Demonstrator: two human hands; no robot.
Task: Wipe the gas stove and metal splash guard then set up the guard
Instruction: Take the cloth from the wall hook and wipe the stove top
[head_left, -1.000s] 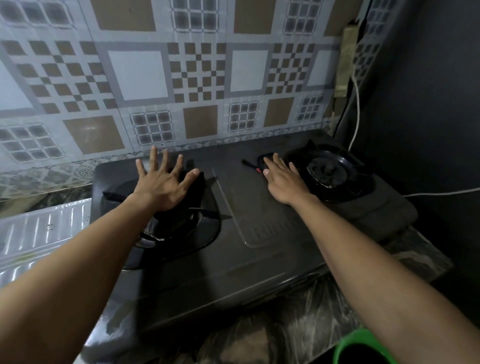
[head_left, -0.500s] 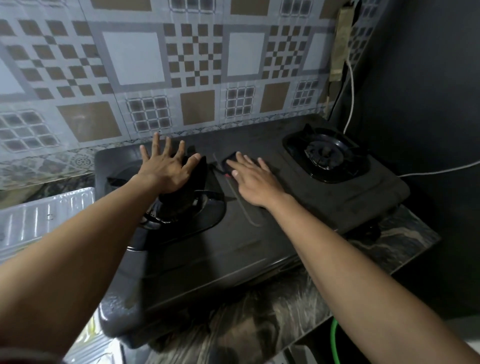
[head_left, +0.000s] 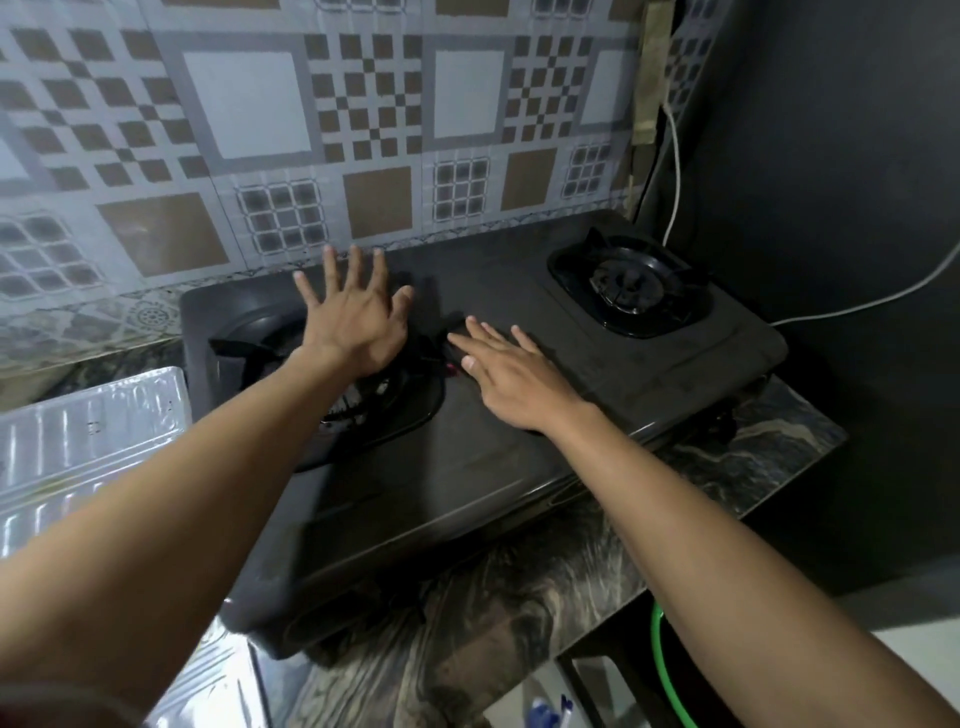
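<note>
A dark two-burner gas stove (head_left: 519, 483) stands on a marbled counter (head_left: 519, 597). My left hand (head_left: 353, 322) hovers or rests over the left burner (head_left: 395, 410), fingers spread wide, holding nothing. My right hand (head_left: 511, 379) lies flat on the stove's middle panel, pressing a dark cloth (head_left: 453, 328) with a red spot; most of the cloth is hidden under my palm. The right burner (head_left: 631, 286) is uncovered. The ribbed metal splash guard (head_left: 88, 431) lies flat on the counter to the left of the stove.
A patterned tile wall (head_left: 249, 104) runs close behind the stove, and a dark wall (head_left: 831, 156) closes off the right side. A white cable (head_left: 675, 171) hangs in the back right corner. A green hose (head_left: 670, 675) runs below the counter's front edge.
My right hand has slid left with the cloth, from beside the right burner to the stove's middle, close to my left hand. My left hand stays over the left burner.
</note>
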